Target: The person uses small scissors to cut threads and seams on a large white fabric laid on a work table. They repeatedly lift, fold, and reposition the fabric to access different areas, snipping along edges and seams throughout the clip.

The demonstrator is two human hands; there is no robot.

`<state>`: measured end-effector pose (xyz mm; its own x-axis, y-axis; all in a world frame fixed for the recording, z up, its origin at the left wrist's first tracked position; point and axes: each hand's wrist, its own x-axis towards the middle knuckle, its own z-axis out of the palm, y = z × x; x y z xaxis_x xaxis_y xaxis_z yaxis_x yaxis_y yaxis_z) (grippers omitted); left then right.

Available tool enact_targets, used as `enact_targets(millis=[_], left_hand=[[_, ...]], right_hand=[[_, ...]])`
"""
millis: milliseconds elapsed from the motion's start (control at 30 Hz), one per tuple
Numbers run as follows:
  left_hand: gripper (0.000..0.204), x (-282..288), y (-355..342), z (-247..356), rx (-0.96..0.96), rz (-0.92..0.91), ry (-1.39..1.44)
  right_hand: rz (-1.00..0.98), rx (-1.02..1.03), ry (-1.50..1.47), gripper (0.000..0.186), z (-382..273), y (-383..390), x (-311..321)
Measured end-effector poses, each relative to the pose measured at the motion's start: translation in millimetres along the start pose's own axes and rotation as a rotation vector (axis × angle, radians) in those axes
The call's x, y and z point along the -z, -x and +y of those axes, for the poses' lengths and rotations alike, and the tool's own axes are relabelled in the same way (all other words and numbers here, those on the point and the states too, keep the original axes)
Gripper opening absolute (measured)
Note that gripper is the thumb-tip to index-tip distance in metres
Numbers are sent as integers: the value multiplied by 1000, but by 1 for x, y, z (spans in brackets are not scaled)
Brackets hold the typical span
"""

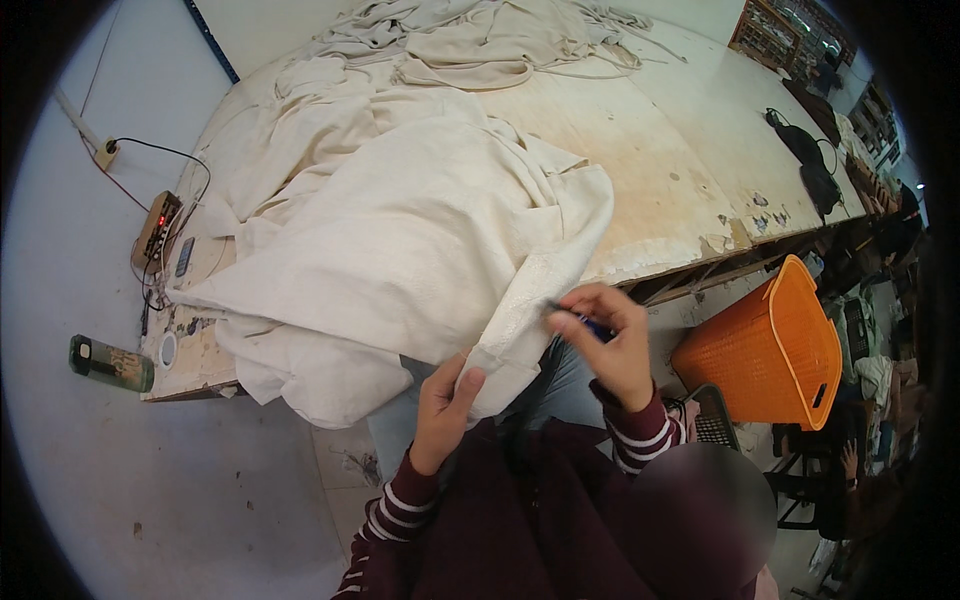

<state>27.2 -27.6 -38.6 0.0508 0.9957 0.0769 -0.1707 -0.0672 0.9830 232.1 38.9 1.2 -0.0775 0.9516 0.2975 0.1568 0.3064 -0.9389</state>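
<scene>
A large cream cloth garment [370, 230] lies heaped over the table's near edge and hangs down toward my lap. My left hand [445, 405] is closed on a folded edge of it, thumb on top. Just to the right, my right hand [612, 340] is closed round a small dark blue tool [598, 328], partly hidden by the fingers. Its dark, thin tip points left, close to the cloth's edge; whether it touches the cloth I cannot tell.
More cream cloth [480, 45] is piled at the table's [690, 130] far side. An orange basket [740, 345] stands on the right. At the left edge are a bottle [112, 363], a tape roll [168, 349], a remote [185, 257] and a wired power box [157, 230]. A black bag [803, 150] lies far right.
</scene>
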Motion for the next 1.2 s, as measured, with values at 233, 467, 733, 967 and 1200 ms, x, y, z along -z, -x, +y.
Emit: enact_targets(millis=[233,467,733,967,1200], left_hand=[[27,16,1,-14,-35,-214,-223],[41,-26,-31,-15,124,-208,85],[50,-53,-30,-32,0,-182,70],[52,-54,-12,-60,10,-176,-15],[53,-49,-7,-62,75,-190,68]], right_hand=[[-162,-100,-116,42,17,-38,18],[-211,-160,-321,36,23,-18,-9],[-20,-83,77,31,12,-1,17],[228,-122,-5,17,44,-7,26],[175,-36,-24,19,46,2,25]])
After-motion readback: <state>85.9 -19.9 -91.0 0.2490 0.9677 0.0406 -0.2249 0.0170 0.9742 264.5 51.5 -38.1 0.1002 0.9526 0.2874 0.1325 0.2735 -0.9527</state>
